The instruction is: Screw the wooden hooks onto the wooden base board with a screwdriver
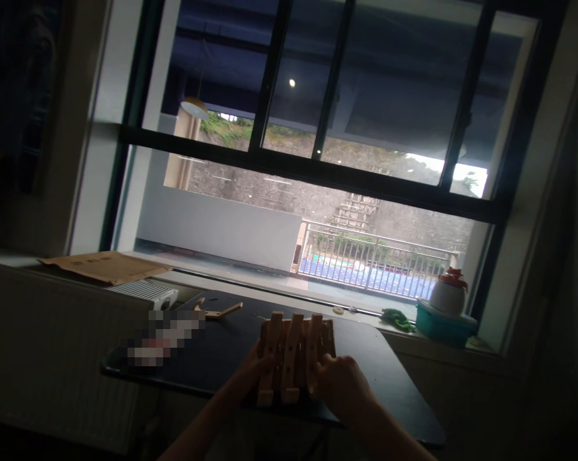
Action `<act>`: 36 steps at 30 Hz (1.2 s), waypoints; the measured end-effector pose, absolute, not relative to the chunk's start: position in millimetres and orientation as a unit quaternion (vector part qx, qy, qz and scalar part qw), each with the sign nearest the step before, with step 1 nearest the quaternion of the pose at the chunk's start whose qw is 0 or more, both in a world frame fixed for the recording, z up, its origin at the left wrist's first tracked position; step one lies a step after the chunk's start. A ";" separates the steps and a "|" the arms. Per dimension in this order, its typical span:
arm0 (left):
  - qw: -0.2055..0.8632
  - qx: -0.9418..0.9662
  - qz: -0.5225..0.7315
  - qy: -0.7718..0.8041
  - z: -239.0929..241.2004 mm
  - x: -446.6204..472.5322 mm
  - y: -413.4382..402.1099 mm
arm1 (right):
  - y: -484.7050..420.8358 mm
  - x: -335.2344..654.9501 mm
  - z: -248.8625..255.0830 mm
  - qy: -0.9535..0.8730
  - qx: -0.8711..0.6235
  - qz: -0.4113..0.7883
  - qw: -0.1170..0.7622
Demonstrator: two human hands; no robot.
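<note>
A wooden piece with three parallel slats [293, 355] over a brown backing is tilted up at the near edge of a dark table. The slats have small dark holes and short blocks at their lower ends. My left hand [250, 371] grips its left side, with the thumb across the left slat. At the right slat, my right hand [344, 384] is closed, its fingertips against the wood; whatever it may pinch is hidden. Farther back on the table lies a loose holed wooden strip [224, 312] with an angled end.
The dark table [375, 365] stands below a window. On the sill are a brown envelope [109, 266], a teal container [443, 322] with a white, red-topped vessel [448, 293] on it, and a green cloth-like thing [397, 319]. A white slotted device [147, 293] sits behind the table's left side.
</note>
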State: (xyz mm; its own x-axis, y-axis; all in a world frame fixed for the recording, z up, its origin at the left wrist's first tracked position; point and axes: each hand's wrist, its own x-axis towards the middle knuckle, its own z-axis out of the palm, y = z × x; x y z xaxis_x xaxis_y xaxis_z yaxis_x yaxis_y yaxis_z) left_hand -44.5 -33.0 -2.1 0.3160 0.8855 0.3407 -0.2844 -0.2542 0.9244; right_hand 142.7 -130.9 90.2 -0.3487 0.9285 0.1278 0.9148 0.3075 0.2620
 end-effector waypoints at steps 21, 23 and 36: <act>0.559 0.583 0.531 0.257 2.0 -42.6 -38.5 | -126.7 167.1 77.1 0.745 0.653 0.046 -0.129; 0.555 0.584 0.533 0.257 1.8 -41.9 -37.3 | -130.1 164.5 82.2 0.756 0.639 0.053 -0.129; 0.563 0.576 0.536 0.251 -1.4 -43.2 -35.8 | -135.5 153.7 89.5 0.798 0.595 0.082 -0.038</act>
State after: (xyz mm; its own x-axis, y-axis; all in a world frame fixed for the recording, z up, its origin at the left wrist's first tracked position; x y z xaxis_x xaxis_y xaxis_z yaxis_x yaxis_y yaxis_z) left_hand -43.2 -35.8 -1.4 0.2986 0.8936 0.3351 -0.3144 -0.2394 0.9186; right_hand 153.7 -135.5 89.5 -0.2884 0.9443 0.1584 0.9568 0.2780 0.0851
